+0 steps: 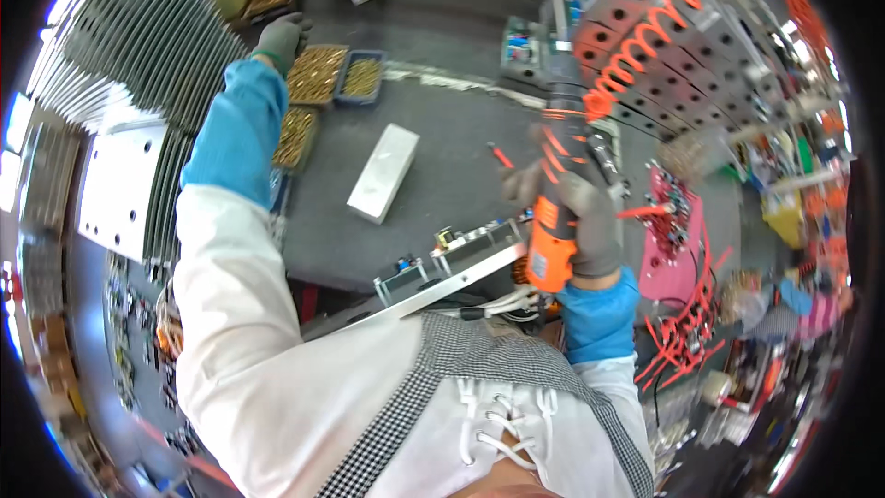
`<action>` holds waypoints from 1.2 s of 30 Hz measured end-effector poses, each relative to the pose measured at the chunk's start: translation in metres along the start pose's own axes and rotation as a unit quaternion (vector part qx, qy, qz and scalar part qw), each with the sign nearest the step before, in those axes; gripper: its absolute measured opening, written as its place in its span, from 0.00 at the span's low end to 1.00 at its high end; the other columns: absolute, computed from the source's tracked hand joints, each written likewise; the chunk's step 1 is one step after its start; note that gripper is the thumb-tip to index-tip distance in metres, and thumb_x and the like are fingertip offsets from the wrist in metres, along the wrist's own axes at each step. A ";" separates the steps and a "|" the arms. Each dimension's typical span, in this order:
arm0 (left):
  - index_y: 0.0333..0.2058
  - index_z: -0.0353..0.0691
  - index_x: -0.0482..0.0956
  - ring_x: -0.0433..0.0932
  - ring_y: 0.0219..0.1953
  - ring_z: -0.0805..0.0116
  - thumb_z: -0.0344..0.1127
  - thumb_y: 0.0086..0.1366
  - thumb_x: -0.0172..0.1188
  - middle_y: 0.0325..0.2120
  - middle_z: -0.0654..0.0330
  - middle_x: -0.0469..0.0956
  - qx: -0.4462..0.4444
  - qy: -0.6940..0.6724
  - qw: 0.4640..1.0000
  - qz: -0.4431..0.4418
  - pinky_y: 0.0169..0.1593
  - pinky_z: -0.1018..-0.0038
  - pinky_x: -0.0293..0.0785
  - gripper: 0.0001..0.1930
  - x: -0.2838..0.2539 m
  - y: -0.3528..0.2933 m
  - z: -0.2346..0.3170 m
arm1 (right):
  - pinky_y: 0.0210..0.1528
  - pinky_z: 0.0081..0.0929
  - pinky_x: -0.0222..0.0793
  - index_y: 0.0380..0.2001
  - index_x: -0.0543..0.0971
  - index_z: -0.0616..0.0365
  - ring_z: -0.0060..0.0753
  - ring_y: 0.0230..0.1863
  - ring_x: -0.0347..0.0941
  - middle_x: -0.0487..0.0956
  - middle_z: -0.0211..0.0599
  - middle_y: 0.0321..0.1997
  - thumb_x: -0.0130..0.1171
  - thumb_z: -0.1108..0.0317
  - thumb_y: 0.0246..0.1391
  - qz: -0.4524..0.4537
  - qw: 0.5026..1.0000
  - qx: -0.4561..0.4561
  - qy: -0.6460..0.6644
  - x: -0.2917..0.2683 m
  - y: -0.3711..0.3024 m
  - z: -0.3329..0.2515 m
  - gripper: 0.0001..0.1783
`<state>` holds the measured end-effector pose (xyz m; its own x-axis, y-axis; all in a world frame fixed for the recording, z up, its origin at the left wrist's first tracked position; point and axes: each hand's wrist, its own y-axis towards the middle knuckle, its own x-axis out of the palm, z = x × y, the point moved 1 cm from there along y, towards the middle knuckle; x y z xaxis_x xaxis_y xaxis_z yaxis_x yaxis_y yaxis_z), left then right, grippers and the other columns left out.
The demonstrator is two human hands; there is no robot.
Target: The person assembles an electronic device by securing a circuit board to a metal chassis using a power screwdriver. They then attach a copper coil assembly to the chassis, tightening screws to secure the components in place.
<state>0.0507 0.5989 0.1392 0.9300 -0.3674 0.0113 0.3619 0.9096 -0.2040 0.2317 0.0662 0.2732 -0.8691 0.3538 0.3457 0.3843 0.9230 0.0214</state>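
My left hand [284,39], in a grey glove, reaches to the far left beside the bins of brass-coloured screws. Its fingers are curled together; whatever they might hold is hidden. My right hand [593,226], gloved too, wraps round an orange and black power screwdriver [554,207], slightly blurred. Close to my body, a pale flat panel [452,284] with metal brackets and small fittings lies aslant, left of the screwdriver. Beyond it a white rectangular block [383,172] rests on the dark bench.
Small bins of screws [318,72] and a blue bin [361,77] stand at the far left. Stacked metal plates [138,37] rise along the left. An orange coiled hose [654,32] hangs at the right, above drilled grey blocks [687,65]. A pink mat [671,267] carries red-tubed parts.
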 end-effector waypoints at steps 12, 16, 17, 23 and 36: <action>0.50 0.37 0.83 0.80 0.55 0.51 0.47 0.61 0.62 0.51 0.49 0.82 0.070 0.662 0.736 -0.123 0.59 0.59 0.74 0.24 0.025 -0.080 -0.079 | 0.67 0.50 0.63 0.66 0.62 0.71 0.44 0.40 0.77 0.78 0.42 0.30 0.58 0.57 0.50 -0.024 1.000 -0.013 0.007 -0.001 0.014 0.010 0.43; 0.51 0.37 0.83 0.79 0.57 0.52 0.43 0.61 0.62 0.52 0.50 0.82 -0.004 0.705 0.695 -0.143 0.59 0.59 0.75 0.22 0.035 -0.056 -0.121 | 0.65 0.51 0.63 0.67 0.61 0.71 0.42 0.41 0.74 0.76 0.40 0.31 0.55 0.55 0.53 -0.054 0.998 -0.027 0.017 0.008 0.014 0.020 0.43; 0.51 0.37 0.83 0.79 0.56 0.52 0.43 0.61 0.62 0.52 0.50 0.82 0.023 0.715 0.683 -0.151 0.59 0.59 0.75 0.22 0.050 -0.066 -0.106 | 0.65 0.51 0.63 0.67 0.61 0.71 0.39 0.42 0.73 0.75 0.38 0.31 0.55 0.51 0.56 -0.047 0.998 -0.044 -0.004 0.006 0.008 0.021 0.43; 0.51 0.37 0.84 0.80 0.56 0.52 0.41 0.61 0.61 0.50 0.51 0.83 0.062 0.752 0.647 -0.109 0.59 0.59 0.75 0.21 0.017 -0.147 -0.003 | 0.64 0.52 0.65 0.60 0.69 0.67 0.35 0.43 0.71 0.72 0.33 0.32 0.48 0.47 0.63 -0.047 0.987 -0.110 -0.104 0.023 -0.005 0.021 0.34; 0.43 0.42 0.87 0.83 0.45 0.56 0.39 0.65 0.60 0.45 0.50 0.83 -0.106 0.880 0.450 -0.105 0.50 0.58 0.81 0.13 -0.330 -0.381 -0.051 | 0.65 0.56 0.63 0.42 0.77 0.62 0.44 0.48 0.74 0.76 0.38 0.36 0.48 0.45 0.66 -0.171 0.979 -0.091 -0.057 -0.011 -0.010 0.024 0.27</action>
<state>-0.3974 0.3636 0.1628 -0.6840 -0.1948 -0.7030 0.2422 0.8483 -0.4708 0.2302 0.0564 0.2466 -0.9817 0.0537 0.1824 0.1056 0.9518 0.2880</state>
